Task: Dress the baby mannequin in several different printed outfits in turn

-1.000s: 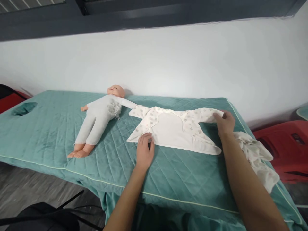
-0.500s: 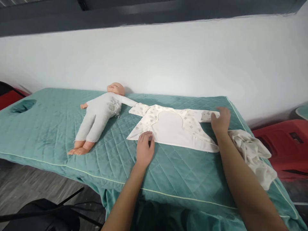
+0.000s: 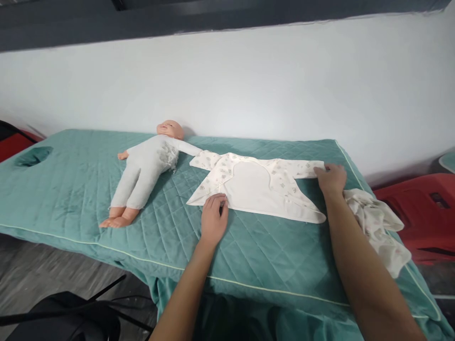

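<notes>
A cream baby shirt (image 3: 256, 187) with a small print lies spread open on the teal quilted table (image 3: 249, 246). My left hand (image 3: 213, 219) rests on its near hem, fingers curled and pinching the cloth. My right hand (image 3: 331, 179) presses on the end of the right sleeve, fingers closed over it. A baby doll (image 3: 147, 166) in a pale grey suit lies on its back to the left, one arm touching the shirt's left sleeve.
A second crumpled printed garment (image 3: 378, 227) hangs at the table's right edge by my right forearm. A face hole (image 3: 33, 155) is at the table's far left. Red plastic seats (image 3: 415, 208) stand to the right, a white wall behind, a dark object (image 3: 60, 322) on the floor.
My right hand drew the right sleeve inward, then pulled it back out flat toward the right edge. My left hand stayed on the hem. The view shifted slightly.
</notes>
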